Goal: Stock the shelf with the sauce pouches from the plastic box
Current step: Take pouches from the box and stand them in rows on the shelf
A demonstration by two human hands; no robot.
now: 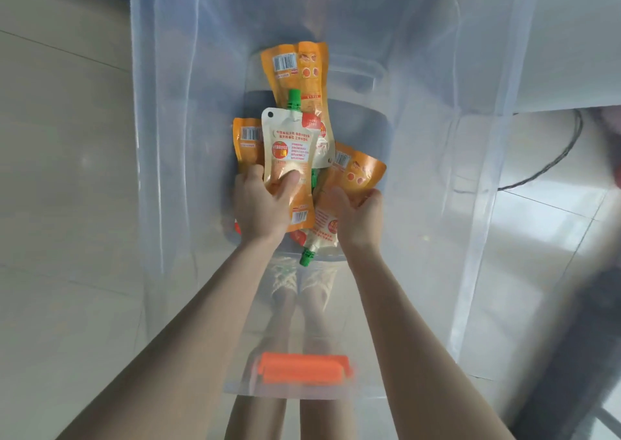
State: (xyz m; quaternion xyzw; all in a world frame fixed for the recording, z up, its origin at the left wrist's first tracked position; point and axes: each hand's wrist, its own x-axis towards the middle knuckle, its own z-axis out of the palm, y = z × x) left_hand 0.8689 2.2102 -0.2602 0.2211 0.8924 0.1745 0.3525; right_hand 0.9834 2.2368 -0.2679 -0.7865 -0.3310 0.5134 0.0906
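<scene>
Both hands (260,204) grip sauce pouches (289,157), well inside box walls (470,204)

Pale glossy floor tiles (67,171) reflect soft light. At the right, a black cable (551,164) loops across them below a white panel (571,36).

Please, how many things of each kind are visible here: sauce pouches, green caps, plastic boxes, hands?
sauce pouches: 6 visible, maybe more hidden beneath
green caps: 3
plastic box: 1
hands: 2
Total: 12
</scene>
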